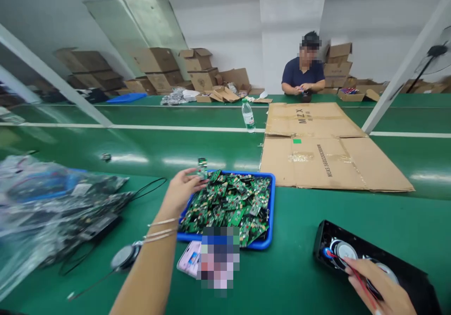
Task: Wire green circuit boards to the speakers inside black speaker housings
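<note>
My left hand (186,186) pinches a small green circuit board (202,165) upright between thumb and fingers, above the left rim of a blue tray (272,211). The tray is heaped with green circuit boards (229,204). At the lower right, my right hand (382,284) is closed on a red wire (360,280), over an open black speaker housing (408,270). Inside the housing are a round silver speaker (344,250) and a small blue round part (327,253) at the wire's end. Part of the housing is hidden behind the hand.
A phone (190,258) lies before the tray. Left are a loose speaker (123,256) and plastic-bagged parts (95,202). Flattened cardboard (317,160) and a water bottle (248,116) lie beyond. Across the green line, a person (303,71) handles a dark object near cardboard boxes (158,66).
</note>
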Demonstrator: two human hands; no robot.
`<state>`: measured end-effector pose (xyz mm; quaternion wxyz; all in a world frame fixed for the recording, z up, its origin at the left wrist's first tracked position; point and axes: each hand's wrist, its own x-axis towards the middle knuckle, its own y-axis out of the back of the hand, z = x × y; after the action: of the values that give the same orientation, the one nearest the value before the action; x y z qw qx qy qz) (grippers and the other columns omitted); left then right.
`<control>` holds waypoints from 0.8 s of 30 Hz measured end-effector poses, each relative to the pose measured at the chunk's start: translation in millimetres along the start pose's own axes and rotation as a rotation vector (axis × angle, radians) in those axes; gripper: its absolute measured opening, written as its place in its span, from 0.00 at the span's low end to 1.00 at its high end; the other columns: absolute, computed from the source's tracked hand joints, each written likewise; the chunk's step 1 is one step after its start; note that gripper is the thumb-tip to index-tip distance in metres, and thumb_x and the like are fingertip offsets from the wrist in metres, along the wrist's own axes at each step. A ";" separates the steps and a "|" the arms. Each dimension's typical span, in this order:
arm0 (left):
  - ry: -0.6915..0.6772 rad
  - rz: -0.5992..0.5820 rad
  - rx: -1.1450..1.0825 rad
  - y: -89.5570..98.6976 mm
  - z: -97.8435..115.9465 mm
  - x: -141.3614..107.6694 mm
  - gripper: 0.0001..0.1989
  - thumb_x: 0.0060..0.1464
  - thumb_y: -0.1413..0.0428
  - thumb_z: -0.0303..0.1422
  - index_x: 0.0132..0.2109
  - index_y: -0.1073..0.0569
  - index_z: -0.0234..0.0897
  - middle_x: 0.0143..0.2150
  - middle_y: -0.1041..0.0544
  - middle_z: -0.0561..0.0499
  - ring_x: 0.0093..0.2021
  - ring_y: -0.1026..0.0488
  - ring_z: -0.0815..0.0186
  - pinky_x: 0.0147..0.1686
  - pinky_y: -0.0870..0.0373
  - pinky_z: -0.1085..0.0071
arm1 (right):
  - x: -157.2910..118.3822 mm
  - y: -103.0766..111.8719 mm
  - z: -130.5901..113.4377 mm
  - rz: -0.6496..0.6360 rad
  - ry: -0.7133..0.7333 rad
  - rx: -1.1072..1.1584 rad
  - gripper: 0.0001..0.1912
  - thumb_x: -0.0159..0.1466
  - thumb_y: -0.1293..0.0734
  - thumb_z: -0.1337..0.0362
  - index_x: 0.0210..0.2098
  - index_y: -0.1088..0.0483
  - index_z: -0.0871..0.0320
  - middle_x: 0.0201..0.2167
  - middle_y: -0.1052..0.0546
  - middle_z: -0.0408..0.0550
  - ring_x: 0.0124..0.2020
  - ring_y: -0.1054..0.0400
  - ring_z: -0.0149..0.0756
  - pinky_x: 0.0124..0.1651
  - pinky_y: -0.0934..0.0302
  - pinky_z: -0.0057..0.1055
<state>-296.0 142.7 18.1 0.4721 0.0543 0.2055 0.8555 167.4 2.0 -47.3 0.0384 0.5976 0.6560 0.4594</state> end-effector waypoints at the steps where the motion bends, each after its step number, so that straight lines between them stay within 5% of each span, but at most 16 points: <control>1: 0.009 -0.034 -0.049 -5.8 -3.0 -30.6 0.16 0.54 0.48 0.25 0.51 0.34 0.32 0.34 0.26 0.50 0.36 0.23 0.66 0.37 0.26 0.70 | 7.3 3.4 -3.1 0.005 0.003 0.050 0.08 0.64 0.36 0.62 0.43 0.28 0.53 0.34 0.23 0.44 0.30 0.26 0.32 0.34 0.30 0.17; 5: 0.145 -0.191 -0.611 -36.3 -16.0 -146.2 0.17 0.44 0.38 0.28 0.44 0.26 0.35 0.38 0.26 0.49 0.35 0.24 0.64 0.29 0.26 0.74 | 25.8 11.9 -0.9 -0.039 -0.046 0.204 0.07 0.65 0.36 0.64 0.38 0.25 0.52 0.35 0.24 0.46 0.34 0.27 0.33 0.33 0.31 0.19; 9: 0.234 -0.277 -0.786 -67.2 -22.3 -215.9 0.18 0.41 0.34 0.31 0.43 0.23 0.37 0.37 0.25 0.49 0.30 0.26 0.66 0.22 0.30 0.76 | 35.5 3.5 3.8 -0.118 -0.056 0.541 0.11 0.64 0.36 0.68 0.43 0.26 0.49 0.36 0.25 0.47 0.39 0.28 0.37 0.39 0.30 0.29; 12: 0.255 -0.329 -0.758 -84.3 -26.5 -241.4 0.16 0.45 0.36 0.34 0.44 0.22 0.37 0.32 0.25 0.49 0.28 0.28 0.69 0.24 0.33 0.77 | 40.3 -9.8 -3.1 -0.175 -0.255 0.795 0.11 0.65 0.36 0.65 0.46 0.29 0.52 0.26 0.26 0.43 0.23 0.30 0.32 0.27 0.32 0.27; 14: 0.214 -0.355 -0.638 -92.5 -29.2 -251.3 0.15 0.49 0.39 0.35 0.45 0.22 0.36 0.29 0.25 0.49 0.27 0.29 0.70 0.26 0.34 0.76 | 43.2 -15.5 -9.3 -0.212 -0.338 0.765 0.08 0.65 0.36 0.62 0.42 0.28 0.55 0.24 0.28 0.43 0.18 0.36 0.28 0.21 0.38 0.25; 20: 0.141 -0.624 -0.345 -107.7 -21.4 -265.1 0.16 0.59 0.50 0.40 0.46 0.25 0.36 0.26 0.30 0.53 0.24 0.35 0.70 0.25 0.37 0.74 | 48.8 -12.2 -14.7 -0.227 -0.333 0.544 0.10 0.64 0.36 0.59 0.33 0.25 0.57 0.26 0.31 0.46 0.25 0.38 0.30 0.25 0.43 0.25; 24: 0.095 -0.693 -0.353 -117.7 -9.9 -271.8 0.12 0.52 0.42 0.33 0.46 0.26 0.39 0.38 0.27 0.51 0.39 0.31 0.66 0.38 0.33 0.73 | 44.1 -8.1 -13.9 -0.276 -0.317 0.548 0.09 0.64 0.36 0.61 0.34 0.25 0.57 0.27 0.30 0.46 0.26 0.38 0.31 0.25 0.43 0.25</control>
<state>-57.3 -30.7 -10.9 0.7253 -0.1401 0.0830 0.6690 140.6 31.5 -22.5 0.0399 0.5552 0.8155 0.1582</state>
